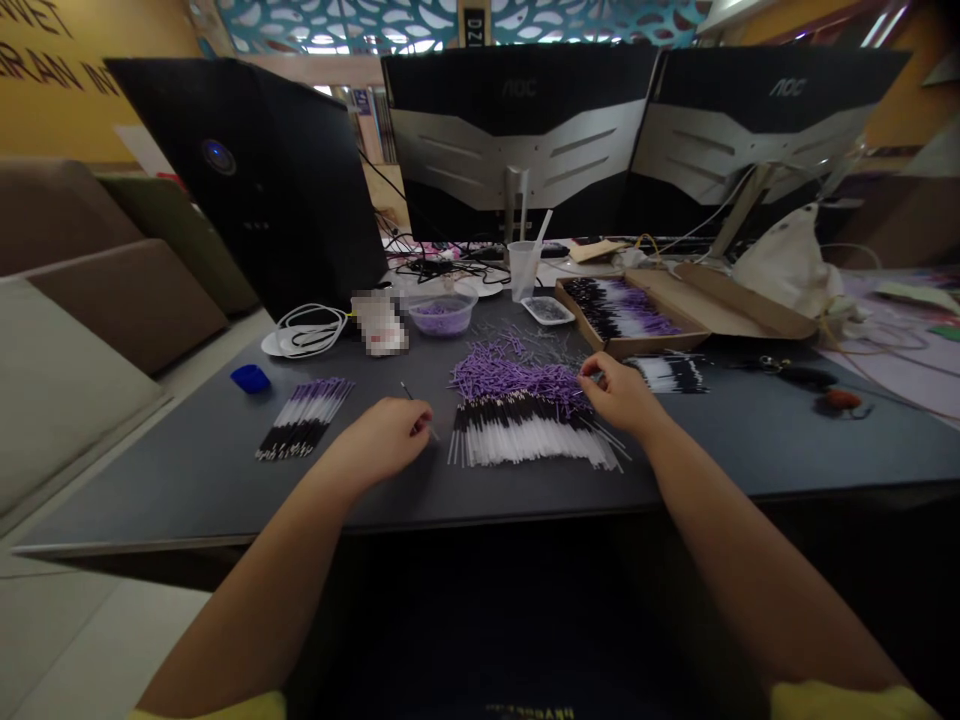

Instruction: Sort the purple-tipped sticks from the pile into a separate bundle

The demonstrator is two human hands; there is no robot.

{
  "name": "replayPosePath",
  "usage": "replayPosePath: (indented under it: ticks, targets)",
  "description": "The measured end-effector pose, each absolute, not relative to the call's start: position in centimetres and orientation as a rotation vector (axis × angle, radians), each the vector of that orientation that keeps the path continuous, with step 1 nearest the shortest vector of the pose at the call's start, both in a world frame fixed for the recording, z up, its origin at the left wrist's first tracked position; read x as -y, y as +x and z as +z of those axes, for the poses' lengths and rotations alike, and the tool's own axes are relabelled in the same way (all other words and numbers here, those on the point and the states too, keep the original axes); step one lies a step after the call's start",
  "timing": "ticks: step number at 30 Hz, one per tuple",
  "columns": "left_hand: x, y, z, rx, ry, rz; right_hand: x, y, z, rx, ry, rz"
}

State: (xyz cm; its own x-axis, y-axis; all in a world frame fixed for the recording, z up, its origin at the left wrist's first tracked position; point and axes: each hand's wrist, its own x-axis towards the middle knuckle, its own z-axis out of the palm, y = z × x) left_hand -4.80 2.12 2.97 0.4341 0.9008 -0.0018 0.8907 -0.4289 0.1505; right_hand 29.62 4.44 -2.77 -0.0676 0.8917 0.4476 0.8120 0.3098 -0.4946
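My left hand [390, 432] is closed around a thin stick with a black part and a clear part, left of the large pile. At the pile's right edge, my right hand [611, 392] pinches at the small purple pieces [510, 375]; whatever is between its fingertips is too small to make out. Below the purple pieces lies a wide row of black and clear sticks [525, 440]. A bundle of sticks with purple, clear and black sections [306, 418] rests on the left of the dark table [210, 490].
An open cardboard box [660, 342] of sticks stands behind my right hand. Behind the pile are a tub [444, 312], a white tray [547, 311] and a cup [523, 270]. A blue object [250, 378] lies left; monitors [517, 130] line the back.
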Motion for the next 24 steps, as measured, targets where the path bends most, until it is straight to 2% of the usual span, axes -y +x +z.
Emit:
replayPosePath:
  ticks: [7, 14, 24]
  targets:
    - [-1.0, -3.9, 3.3, -1.429, 2.629, 0.28, -5.4, 30.3, -3.6, 1.837, -1.509, 0.114]
    - [-0.5, -3.2, 3.0, -1.362, 2.649, 0.286, -5.5, 30.4, -3.8, 1.815, -1.501, 0.149]
    - [-0.5, -2.9, 2.7, -1.345, 2.677, 0.292, -5.9, 30.5, -3.6, 1.469, -1.407, 0.624]
